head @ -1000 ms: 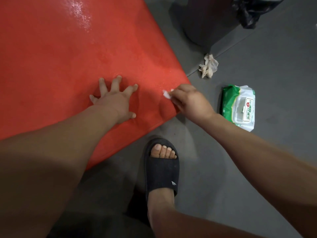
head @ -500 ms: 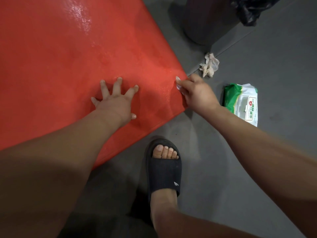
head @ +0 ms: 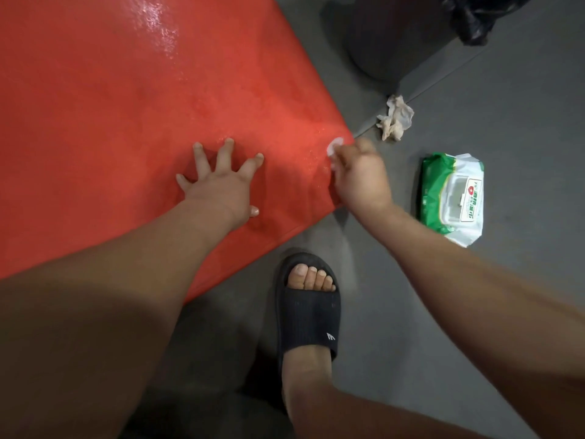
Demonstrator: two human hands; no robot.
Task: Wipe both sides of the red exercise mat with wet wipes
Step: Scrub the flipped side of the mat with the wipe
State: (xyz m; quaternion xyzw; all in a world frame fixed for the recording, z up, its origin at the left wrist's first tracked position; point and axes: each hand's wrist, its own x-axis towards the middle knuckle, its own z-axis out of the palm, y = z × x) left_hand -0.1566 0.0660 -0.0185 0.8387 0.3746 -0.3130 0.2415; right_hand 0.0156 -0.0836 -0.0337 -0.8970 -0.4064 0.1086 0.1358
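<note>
The red exercise mat point(head: 126, 122) lies flat on the grey floor and fills the upper left, with a wet sheen near the top. My left hand point(head: 221, 185) presses on it with fingers spread, near the mat's right corner. My right hand point(head: 361, 179) grips a white wet wipe point(head: 335, 148) against that corner's edge; only a small bit of the wipe shows past the fingers. A green and white wet wipe pack point(head: 452, 198) lies on the floor just right of my right hand.
A crumpled used wipe point(head: 395, 117) lies on the floor beyond the mat's corner. A dark round bin point(head: 389, 42) with a black bag point(head: 478, 17) stands at the top right. My foot in a black slipper point(head: 308, 307) stands just below the mat's edge.
My right hand with the wipe has slid along the mat's right edge toward the far corner. My left hand has stayed pressed on the mat.
</note>
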